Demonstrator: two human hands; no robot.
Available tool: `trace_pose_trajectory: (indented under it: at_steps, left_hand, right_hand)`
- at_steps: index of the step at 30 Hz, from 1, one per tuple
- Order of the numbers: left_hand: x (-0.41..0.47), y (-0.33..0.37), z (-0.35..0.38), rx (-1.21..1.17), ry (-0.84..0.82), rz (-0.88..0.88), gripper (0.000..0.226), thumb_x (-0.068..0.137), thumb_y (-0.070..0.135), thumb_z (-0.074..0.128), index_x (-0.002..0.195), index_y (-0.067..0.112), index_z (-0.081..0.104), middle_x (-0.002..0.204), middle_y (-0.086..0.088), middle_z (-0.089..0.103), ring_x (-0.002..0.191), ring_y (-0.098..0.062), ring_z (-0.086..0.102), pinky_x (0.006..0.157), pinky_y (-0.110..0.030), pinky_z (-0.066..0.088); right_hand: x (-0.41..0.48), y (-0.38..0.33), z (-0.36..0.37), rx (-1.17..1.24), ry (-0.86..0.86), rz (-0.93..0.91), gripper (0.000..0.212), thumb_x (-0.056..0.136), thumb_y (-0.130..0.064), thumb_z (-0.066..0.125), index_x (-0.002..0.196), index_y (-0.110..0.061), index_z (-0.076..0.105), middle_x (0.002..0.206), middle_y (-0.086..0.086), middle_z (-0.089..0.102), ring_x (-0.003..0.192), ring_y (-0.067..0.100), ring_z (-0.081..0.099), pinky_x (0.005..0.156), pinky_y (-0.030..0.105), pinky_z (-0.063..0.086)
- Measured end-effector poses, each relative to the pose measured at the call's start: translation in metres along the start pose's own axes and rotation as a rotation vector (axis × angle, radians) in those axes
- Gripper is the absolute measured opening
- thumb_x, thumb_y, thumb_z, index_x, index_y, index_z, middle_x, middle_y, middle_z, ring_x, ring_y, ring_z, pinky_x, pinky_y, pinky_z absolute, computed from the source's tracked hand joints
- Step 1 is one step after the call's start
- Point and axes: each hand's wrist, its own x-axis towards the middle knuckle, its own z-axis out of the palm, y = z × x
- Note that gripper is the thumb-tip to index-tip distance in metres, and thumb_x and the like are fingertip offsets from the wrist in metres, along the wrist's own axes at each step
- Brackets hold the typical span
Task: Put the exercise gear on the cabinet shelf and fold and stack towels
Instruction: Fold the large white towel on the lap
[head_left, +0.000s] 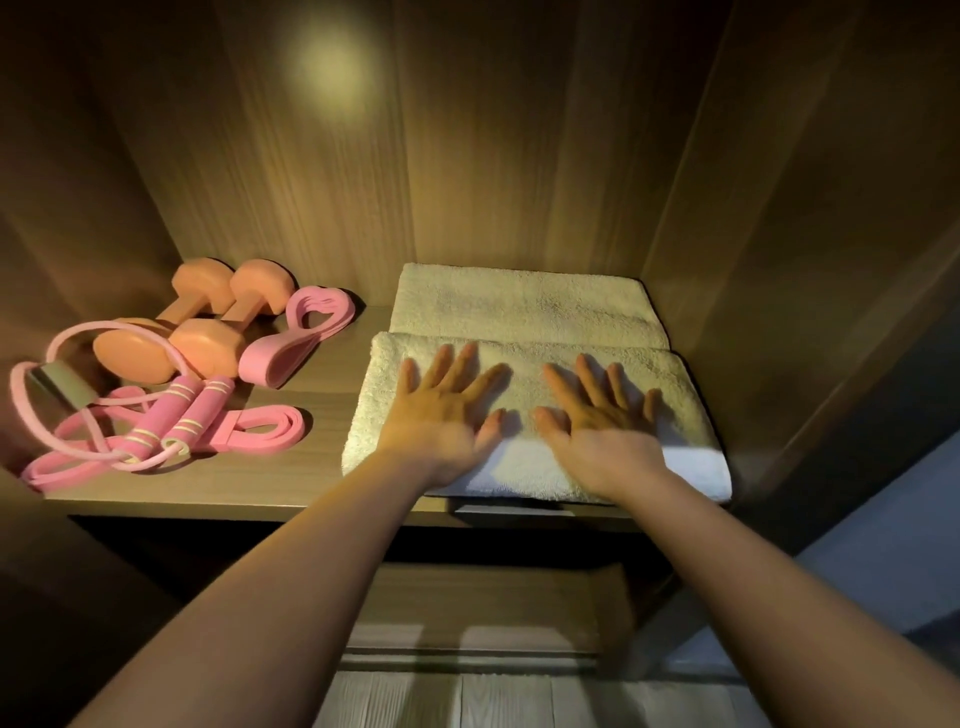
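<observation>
Two folded white towels lie on the right half of the wooden cabinet shelf. The front towel sits at the shelf's edge, the back towel behind it against the rear wall. My left hand and my right hand rest flat on top of the front towel, fingers spread, holding nothing. On the left half lie two pink dumbbells, a pink skipping rope with striped handles, a folded pink resistance band and a looped pink band.
Wooden cabinet walls close in the shelf at the back, left and right. A lower shelf or drawer front shows beneath the shelf edge. A bare strip of shelf separates the gear from the towels.
</observation>
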Motion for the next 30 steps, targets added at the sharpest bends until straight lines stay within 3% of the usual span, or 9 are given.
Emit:
trace_pose_trajectory:
  at_steps: [4, 7, 10, 12, 14, 17, 19, 25, 30]
  left_hand:
    - [0.002, -0.019, -0.007, 0.021, -0.084, -0.230, 0.081, 0.081, 0.077, -0.010, 0.151, 0.036, -0.012, 0.157, -0.009, -0.022, 0.146, -0.031, -0.019, 0.115, -0.056, -0.007]
    - [-0.001, -0.027, -0.014, -0.025, -0.128, -0.367, 0.077, 0.092, 0.068, 0.003, 0.153, 0.023, -0.012, 0.160, -0.010, -0.019, 0.146, -0.036, -0.016, 0.117, -0.059, 0.000]
    - [0.000, -0.021, -0.019, -0.001, -0.146, -0.454, 0.074, 0.097, 0.058, 0.008, 0.154, 0.015, -0.011, 0.160, -0.012, -0.019, 0.146, -0.035, -0.018, 0.117, -0.058, -0.004]
    - [-0.005, -0.015, -0.020, 0.008, -0.056, -0.393, 0.072, 0.097, 0.054, 0.011, 0.155, 0.016, -0.007, 0.160, -0.014, -0.016, 0.147, -0.032, -0.017, 0.117, -0.057, -0.006]
    - [-0.015, -0.004, -0.018, -0.042, 0.087, -0.213, 0.072, 0.091, 0.053, 0.012, 0.155, 0.023, -0.001, 0.162, -0.009, -0.012, 0.148, -0.025, -0.014, 0.119, -0.052, -0.006]
    - [-0.027, 0.009, -0.003, -0.017, 0.108, -0.049, 0.070, 0.088, 0.051, 0.008, 0.155, 0.032, 0.004, 0.163, -0.002, -0.007, 0.149, -0.020, -0.008, 0.120, -0.049, -0.002]
    - [-0.025, 0.011, 0.004, 0.012, 0.101, -0.064, 0.069, 0.089, 0.051, 0.006, 0.155, 0.033, 0.007, 0.163, -0.002, -0.003, 0.150, -0.021, -0.004, 0.119, -0.050, 0.000]
    - [-0.022, 0.012, 0.005, 0.063, 0.104, -0.086, 0.069, 0.089, 0.053, 0.005, 0.154, 0.031, 0.011, 0.163, -0.007, 0.004, 0.150, -0.026, 0.003, 0.117, -0.051, 0.006]
    - [-0.009, 0.016, -0.011, 0.019, 0.044, -0.094, 0.074, 0.083, 0.051, 0.009, 0.155, 0.032, 0.004, 0.163, -0.005, -0.005, 0.150, -0.026, -0.005, 0.117, -0.055, -0.003]
  right_hand:
    - [-0.001, 0.009, -0.001, 0.005, -0.015, 0.081, 0.065, 0.085, -0.075, 0.004, 0.143, -0.055, -0.016, 0.157, -0.013, -0.027, 0.144, 0.021, -0.028, 0.111, 0.057, -0.021]
    - [0.000, 0.023, -0.007, -0.006, -0.025, 0.154, 0.069, 0.085, -0.075, 0.004, 0.146, -0.049, -0.015, 0.158, -0.010, -0.027, 0.145, 0.021, -0.027, 0.114, 0.055, -0.017]
    - [0.001, 0.036, -0.017, 0.015, -0.079, 0.188, 0.070, 0.087, -0.075, 0.005, 0.148, -0.045, -0.016, 0.158, -0.008, -0.028, 0.144, 0.021, -0.027, 0.116, 0.051, -0.013]
    - [0.000, 0.037, -0.025, 0.017, -0.077, 0.180, 0.066, 0.091, -0.070, 0.005, 0.149, -0.044, -0.014, 0.158, -0.008, -0.027, 0.145, 0.022, -0.027, 0.116, 0.050, -0.012]
    - [-0.005, 0.033, -0.027, 0.041, 0.002, 0.143, 0.059, 0.095, -0.062, 0.009, 0.150, -0.044, -0.004, 0.160, -0.010, -0.019, 0.146, 0.019, -0.024, 0.118, 0.048, -0.013]
    - [-0.022, 0.023, -0.009, 0.057, 0.171, -0.042, 0.055, 0.100, -0.052, 0.017, 0.152, -0.043, 0.004, 0.161, -0.015, -0.012, 0.144, 0.009, -0.023, 0.119, 0.044, -0.012]
    - [-0.027, 0.025, 0.000, -0.017, 0.207, -0.110, 0.055, 0.099, -0.050, 0.015, 0.152, -0.044, 0.001, 0.161, -0.016, -0.011, 0.147, 0.010, -0.017, 0.120, 0.044, -0.008]
    - [-0.020, 0.027, -0.004, -0.019, 0.175, -0.080, 0.053, 0.100, -0.050, 0.016, 0.151, -0.047, 0.002, 0.161, -0.019, -0.008, 0.148, 0.012, -0.012, 0.120, 0.045, -0.007]
    - [-0.007, 0.019, -0.025, 0.046, 0.002, -0.015, 0.051, 0.100, -0.052, 0.012, 0.148, -0.051, -0.006, 0.158, -0.019, -0.018, 0.146, 0.014, -0.021, 0.116, 0.049, -0.017]
